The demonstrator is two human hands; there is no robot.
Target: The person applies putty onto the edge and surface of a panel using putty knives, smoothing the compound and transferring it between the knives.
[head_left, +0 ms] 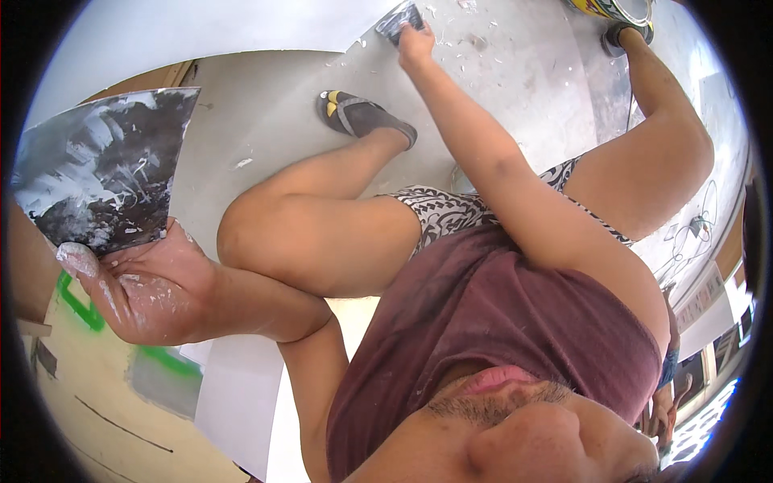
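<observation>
My left hand, smeared with white paste on thumb and palm, grips the lower edge of a flat black board. White putty streaks and patches cover much of that board. Stretched out ahead, my right hand is closed on a small dark putty scraper with white smears on its face. The scraper is by the right-hand corner of a large white panel; whether it touches the panel I cannot tell. The fingers behind the black board are partly hidden.
White scraps dot the grey floor. A yellow-green bucket stands at the far right, near my sandalled foot. A cable lies at right. White sheets and a green-marked cream surface are at lower left. Part of another person's arm shows at right.
</observation>
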